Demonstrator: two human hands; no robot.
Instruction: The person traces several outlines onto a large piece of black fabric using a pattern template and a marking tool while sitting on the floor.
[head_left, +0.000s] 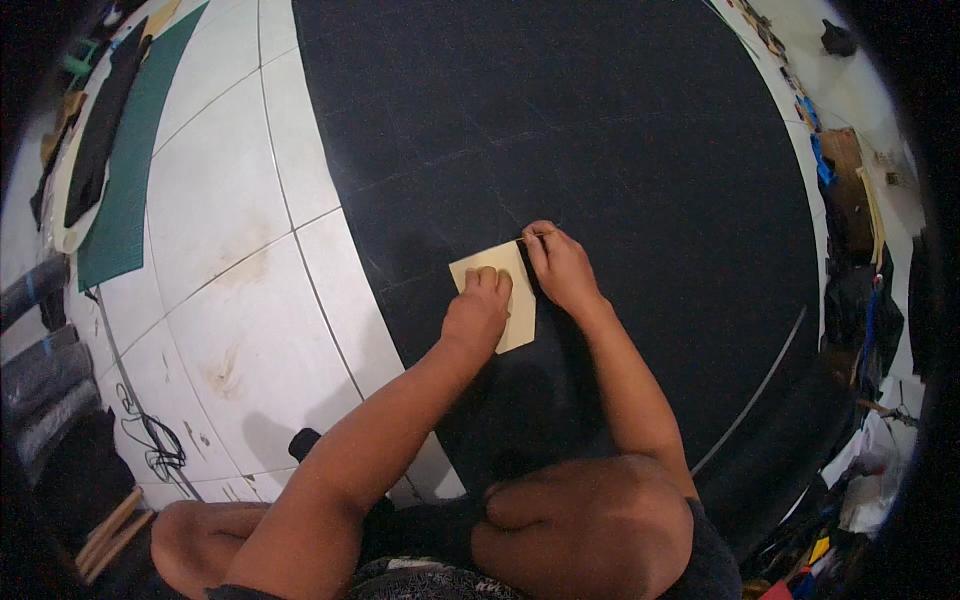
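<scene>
A pale yellow card piece point(522, 310) with straight edges and a cut corner lies on a large sheet of black fabric point(600, 180). From above, the fingers of my left hand point(480, 306) press it down, held close together. My right hand point(560, 262) pinches a thin, light brown stick-like tool point(524, 239) at the card's upper right corner. Its tip is too small to make out. Faint pale lines cross the fabric beyond my hands.
White floor tiles point(220, 220) stretch along the left, with a green mat point(135, 200) and a dark roll point(105, 130). A tangled black cord point(160, 440) lies nearer me. A grey strip point(750, 400) rests on the fabric at right, past which assorted items line the edge.
</scene>
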